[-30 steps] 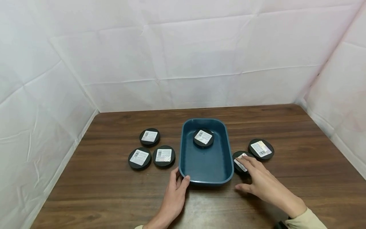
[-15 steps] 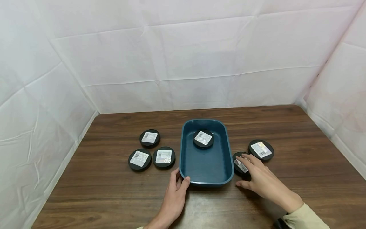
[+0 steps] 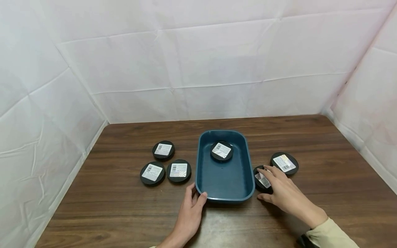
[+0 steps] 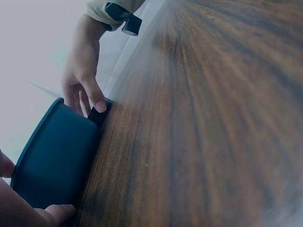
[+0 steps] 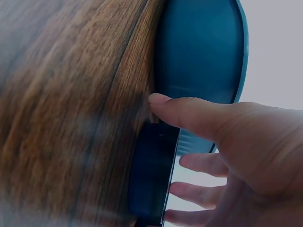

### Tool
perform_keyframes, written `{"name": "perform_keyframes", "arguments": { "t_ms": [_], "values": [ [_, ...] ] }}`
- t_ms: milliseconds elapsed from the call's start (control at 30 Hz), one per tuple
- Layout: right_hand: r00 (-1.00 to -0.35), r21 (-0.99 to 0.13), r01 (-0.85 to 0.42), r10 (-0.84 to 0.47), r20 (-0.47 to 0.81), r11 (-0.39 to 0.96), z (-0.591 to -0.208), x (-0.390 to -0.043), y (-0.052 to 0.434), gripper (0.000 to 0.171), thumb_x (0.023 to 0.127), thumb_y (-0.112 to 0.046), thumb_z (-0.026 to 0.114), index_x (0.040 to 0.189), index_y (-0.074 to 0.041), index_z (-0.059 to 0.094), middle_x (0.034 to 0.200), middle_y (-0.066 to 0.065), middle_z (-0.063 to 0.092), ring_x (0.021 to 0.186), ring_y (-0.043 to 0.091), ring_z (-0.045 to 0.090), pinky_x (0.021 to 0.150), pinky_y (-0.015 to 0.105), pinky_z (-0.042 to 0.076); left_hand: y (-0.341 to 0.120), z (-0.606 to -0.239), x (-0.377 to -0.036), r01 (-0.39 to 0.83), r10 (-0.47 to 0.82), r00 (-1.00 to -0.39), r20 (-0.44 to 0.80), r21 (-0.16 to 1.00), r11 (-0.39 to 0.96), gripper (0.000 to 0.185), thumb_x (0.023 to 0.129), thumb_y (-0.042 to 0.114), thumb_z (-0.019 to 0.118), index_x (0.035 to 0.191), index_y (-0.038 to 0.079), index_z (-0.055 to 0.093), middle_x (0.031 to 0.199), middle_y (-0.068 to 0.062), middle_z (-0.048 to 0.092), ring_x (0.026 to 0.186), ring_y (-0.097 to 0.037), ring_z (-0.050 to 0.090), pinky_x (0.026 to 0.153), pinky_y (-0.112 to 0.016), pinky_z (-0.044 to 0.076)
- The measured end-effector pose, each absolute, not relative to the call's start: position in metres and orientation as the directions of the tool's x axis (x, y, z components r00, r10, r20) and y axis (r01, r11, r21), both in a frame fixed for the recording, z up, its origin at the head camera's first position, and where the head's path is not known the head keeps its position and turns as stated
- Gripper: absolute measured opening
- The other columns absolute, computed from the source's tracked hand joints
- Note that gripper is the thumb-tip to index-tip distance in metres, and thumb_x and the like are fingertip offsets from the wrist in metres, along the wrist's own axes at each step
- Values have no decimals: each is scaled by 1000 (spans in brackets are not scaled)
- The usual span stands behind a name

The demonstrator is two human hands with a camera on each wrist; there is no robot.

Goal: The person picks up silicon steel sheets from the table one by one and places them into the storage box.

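Observation:
A blue rectangular tray (image 3: 224,182) stands on the table. My left hand (image 3: 190,215) holds its near left corner, thumb at the rim; the tray also shows beside that hand in the left wrist view. Inside, toward the far end, lies a flat round black container (image 3: 221,151) with a white barcode label. My right hand (image 3: 286,196) is over another such black container (image 3: 263,181), just right of the tray. In the right wrist view the fingers reach over this container (image 5: 150,175), the thumb spread near its side. Whether the thumb touches it cannot be told.
Another labelled black container (image 3: 284,163) lies beyond my right hand. To the tray's left sit three more: a far one (image 3: 163,150), a near left one (image 3: 152,173) and a near right one (image 3: 179,171). White sheeting (image 3: 217,58) surrounds the wooden table (image 3: 108,206).
My right thumb has drawn slightly closer to the container beneath that hand. My left hand and the tray hold their place; the whole head view has shifted a little.

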State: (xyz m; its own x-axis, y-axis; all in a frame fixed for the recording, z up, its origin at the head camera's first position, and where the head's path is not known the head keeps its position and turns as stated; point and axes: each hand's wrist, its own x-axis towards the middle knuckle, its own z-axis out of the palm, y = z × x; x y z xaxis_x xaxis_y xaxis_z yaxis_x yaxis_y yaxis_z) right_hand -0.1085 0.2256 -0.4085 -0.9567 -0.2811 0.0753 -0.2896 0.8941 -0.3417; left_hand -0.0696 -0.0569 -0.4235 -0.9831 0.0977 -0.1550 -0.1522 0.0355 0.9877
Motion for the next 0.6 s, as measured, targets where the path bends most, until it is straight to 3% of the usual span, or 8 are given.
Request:
{"name": "perform_keyframes", "arguments": {
  "t_ms": [200, 600],
  "values": [
    [-960, -349, -279, -274, 67, 895, -410, -112, 228, 77, 75, -25, 88, 140, -2, 53, 146, 28, 47, 135, 53, 42, 96, 71, 46, -56, -424, -70, -151, 90, -984, -154, 988, 42, 57, 106, 20, 49, 152, -4, 26, 159, -33, 26, 150, -42, 26, 120, -49, 35],
    [-950, -341, -312, -290, 115, 887, -405, -114, 228, 76, 75, -23, 88, 139, -1, 55, 145, 27, 49, 132, 52, 46, 96, 68, 47, -55, -424, -69, -162, 68, -984, -166, 985, 55, 58, 105, 21, 51, 152, -4, 27, 158, -34, 28, 149, -42, 28, 120, -50, 34]
  ]
}}
